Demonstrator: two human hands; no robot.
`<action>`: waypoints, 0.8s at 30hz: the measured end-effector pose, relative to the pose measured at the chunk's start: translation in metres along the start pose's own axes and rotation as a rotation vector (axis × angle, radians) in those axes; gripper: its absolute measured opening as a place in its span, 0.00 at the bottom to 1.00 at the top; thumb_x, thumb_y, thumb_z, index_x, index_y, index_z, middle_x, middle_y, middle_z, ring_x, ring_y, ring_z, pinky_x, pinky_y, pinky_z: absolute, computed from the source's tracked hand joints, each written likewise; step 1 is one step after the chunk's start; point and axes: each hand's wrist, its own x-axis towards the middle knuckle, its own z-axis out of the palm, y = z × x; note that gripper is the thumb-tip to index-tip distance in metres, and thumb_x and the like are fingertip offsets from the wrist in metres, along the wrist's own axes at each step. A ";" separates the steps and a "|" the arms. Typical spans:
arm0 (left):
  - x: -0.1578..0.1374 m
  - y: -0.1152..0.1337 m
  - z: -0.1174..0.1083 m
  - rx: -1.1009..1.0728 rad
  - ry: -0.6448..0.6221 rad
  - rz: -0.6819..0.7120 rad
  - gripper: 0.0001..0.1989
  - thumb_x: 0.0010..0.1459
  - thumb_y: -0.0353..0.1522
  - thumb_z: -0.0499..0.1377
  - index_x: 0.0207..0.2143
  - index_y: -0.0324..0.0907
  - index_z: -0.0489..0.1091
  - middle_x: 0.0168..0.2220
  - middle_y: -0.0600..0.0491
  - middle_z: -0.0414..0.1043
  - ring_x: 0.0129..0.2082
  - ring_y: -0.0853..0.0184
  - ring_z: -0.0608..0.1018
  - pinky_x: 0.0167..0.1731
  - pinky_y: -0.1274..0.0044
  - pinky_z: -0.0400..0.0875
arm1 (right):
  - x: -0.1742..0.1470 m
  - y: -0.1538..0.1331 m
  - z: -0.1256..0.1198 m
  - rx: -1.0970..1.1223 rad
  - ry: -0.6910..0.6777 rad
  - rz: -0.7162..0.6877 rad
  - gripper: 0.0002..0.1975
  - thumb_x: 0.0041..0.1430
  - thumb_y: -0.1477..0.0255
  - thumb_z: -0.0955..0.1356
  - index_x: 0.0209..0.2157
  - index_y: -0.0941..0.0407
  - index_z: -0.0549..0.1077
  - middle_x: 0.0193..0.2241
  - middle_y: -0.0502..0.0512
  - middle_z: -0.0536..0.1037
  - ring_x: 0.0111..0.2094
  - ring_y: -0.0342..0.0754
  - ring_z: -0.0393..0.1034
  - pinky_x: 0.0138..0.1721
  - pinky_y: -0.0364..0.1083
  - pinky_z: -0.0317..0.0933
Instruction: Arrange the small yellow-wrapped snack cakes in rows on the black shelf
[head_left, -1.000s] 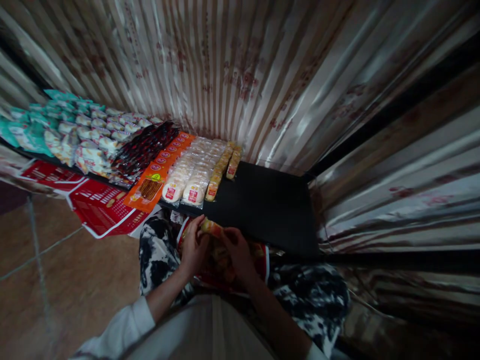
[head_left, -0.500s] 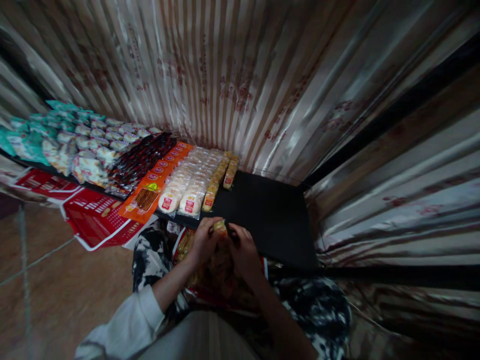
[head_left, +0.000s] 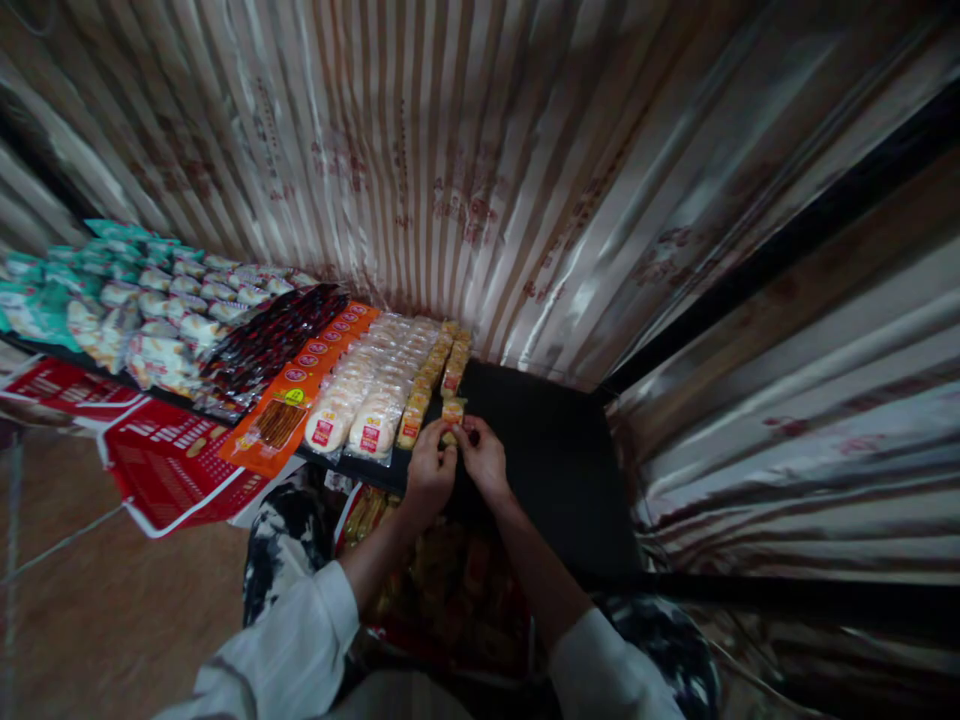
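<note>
A small yellow wrapped biscuit packet (head_left: 452, 410) with a red label is pinched between the fingers of my left hand (head_left: 433, 468) and my right hand (head_left: 484, 458). Both hands are closed at its near end, over the black shelf (head_left: 544, 450). The packet is at the near end of a short row of matching packets (head_left: 455, 362). A longer yellow row (head_left: 424, 388) runs along its left side. Below my forearms, a red-edged box (head_left: 420, 648) between my legs holds many similar yellow packets.
Left along the shelf lie white round rice crackers (head_left: 373, 425), an orange bag (head_left: 289, 400), dark wrapped sticks (head_left: 274, 340), white packets (head_left: 161, 350) and green bags (head_left: 45, 300). Red printed packaging (head_left: 172, 470) hangs below. A striped curtain (head_left: 420, 150) backs the shelf; a dark bar (head_left: 780, 240) slants at right.
Both hands have moved forward from above the box to over the shelf, carrying the biscuit packet to the near end of the short row. The view has shifted slightly.
</note>
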 end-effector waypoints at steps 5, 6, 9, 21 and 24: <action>0.015 -0.015 0.015 0.026 -0.004 -0.043 0.20 0.56 0.29 0.49 0.51 0.38 0.65 0.54 0.45 0.65 0.56 0.62 0.66 0.59 0.64 0.56 | 0.028 -0.002 0.014 -0.026 0.017 0.003 0.16 0.53 0.61 0.63 0.38 0.56 0.71 0.33 0.54 0.76 0.33 0.47 0.70 0.37 0.45 0.63; 0.017 -0.018 0.017 0.025 -0.010 -0.045 0.20 0.56 0.29 0.49 0.52 0.38 0.65 0.55 0.45 0.65 0.56 0.62 0.65 0.59 0.64 0.56 | 0.032 -0.001 0.017 -0.022 0.020 -0.003 0.16 0.54 0.61 0.63 0.38 0.56 0.71 0.34 0.54 0.76 0.33 0.47 0.70 0.38 0.45 0.63; 0.025 -0.026 0.022 0.018 -0.019 -0.031 0.21 0.57 0.30 0.48 0.52 0.38 0.64 0.55 0.46 0.64 0.57 0.62 0.65 0.60 0.64 0.55 | 0.041 0.003 0.025 -0.012 0.024 -0.014 0.16 0.54 0.61 0.62 0.39 0.57 0.70 0.35 0.55 0.76 0.35 0.47 0.70 0.39 0.45 0.63; 0.035 -0.026 0.030 0.009 -0.095 -0.126 0.23 0.58 0.30 0.47 0.55 0.35 0.61 0.59 0.45 0.59 0.60 0.63 0.61 0.61 0.67 0.52 | 0.055 0.006 0.031 -0.025 0.052 0.016 0.14 0.54 0.63 0.62 0.39 0.57 0.68 0.36 0.56 0.75 0.38 0.48 0.70 0.43 0.46 0.62; 0.036 -0.025 0.030 0.007 -0.132 -0.133 0.24 0.58 0.30 0.47 0.57 0.31 0.59 0.60 0.41 0.57 0.60 0.63 0.60 0.61 0.68 0.51 | 0.055 0.008 0.033 -0.017 0.071 0.010 0.15 0.54 0.62 0.62 0.39 0.56 0.67 0.36 0.55 0.75 0.38 0.48 0.69 0.42 0.46 0.62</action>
